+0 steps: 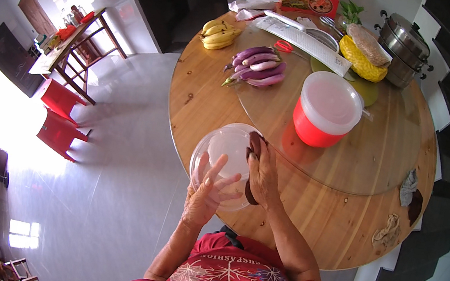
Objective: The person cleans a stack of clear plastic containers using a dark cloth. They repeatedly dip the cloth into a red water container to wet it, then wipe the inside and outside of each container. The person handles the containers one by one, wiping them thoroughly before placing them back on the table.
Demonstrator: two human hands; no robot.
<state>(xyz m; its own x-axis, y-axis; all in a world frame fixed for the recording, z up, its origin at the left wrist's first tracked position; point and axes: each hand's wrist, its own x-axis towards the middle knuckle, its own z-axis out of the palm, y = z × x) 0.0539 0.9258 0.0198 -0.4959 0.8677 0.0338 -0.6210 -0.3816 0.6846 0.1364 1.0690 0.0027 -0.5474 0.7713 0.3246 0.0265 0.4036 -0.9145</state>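
A round, clear plastic container (pixel 224 140) is held over the near edge of the wooden table, its round face turned up toward me. My left hand (pixel 204 196) supports it from the lower left, fingers spread against the plastic. Some of those fingers show blurred, and whether they lie inside or behind the wall I cannot tell. My right hand (pixel 264 176) is closed on a dark brown cloth (pixel 255 144), pressed to the container's right rim. Farther right stands a red tub (pixel 315 130) with whitish translucent plastic (pixel 333 99) on top.
The round wooden table (pixel 196 100) carries a glass turntable (pixel 373 170). Purple eggplants (pixel 257 66), bananas (pixel 219 35), red-handled scissors (pixel 287 47), a white grater (pixel 305 44), a yellow bag (pixel 361 59) and a steamer pot (pixel 404 48) lie toward the back. Crumpled cloths (pixel 387 231) rest at right.
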